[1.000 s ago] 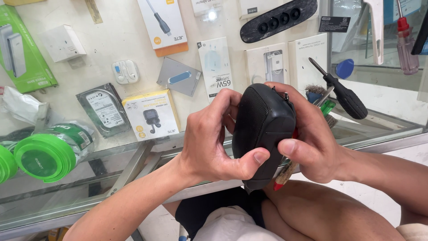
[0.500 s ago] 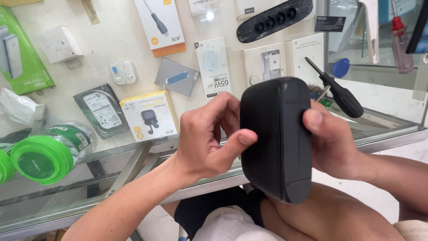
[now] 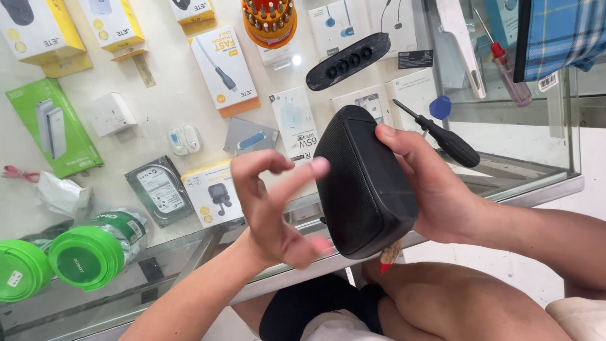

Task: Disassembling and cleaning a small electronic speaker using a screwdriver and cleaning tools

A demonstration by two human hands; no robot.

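Black mesh fabric covers the speaker [image 3: 365,183] that I hold in my right hand [image 3: 435,189], above my lap and in front of the glass counter's metal edge [image 3: 536,189]. My right palm cups the far side of the speaker, my thumb pressed along its upper edge, and the body leans with its top toward the counter. A thin stick with a red tip [image 3: 389,256] pokes out below the speaker, by the heel of that hand. My left hand [image 3: 274,208] is off the speaker and spread loose just beside it: the forefinger curls over at the top, another finger stretches toward the speaker's front, and whether its tip touches the mesh I cannot tell. My left forearm rises from the lower left, my right one comes in from the right edge.

Beyond the speaker a black-handled screwdriver [image 3: 442,136] lies on the glass top. Farther left sit two round green containers [image 3: 88,252]. Under the glass lie a hard drive [image 3: 158,189], a small yellow box [image 3: 211,192], a green box [image 3: 53,126] and white packets. Farthest off rest a long black strip with holes [image 3: 347,61] and an orange round rack of screwdriver bits [image 3: 269,19]
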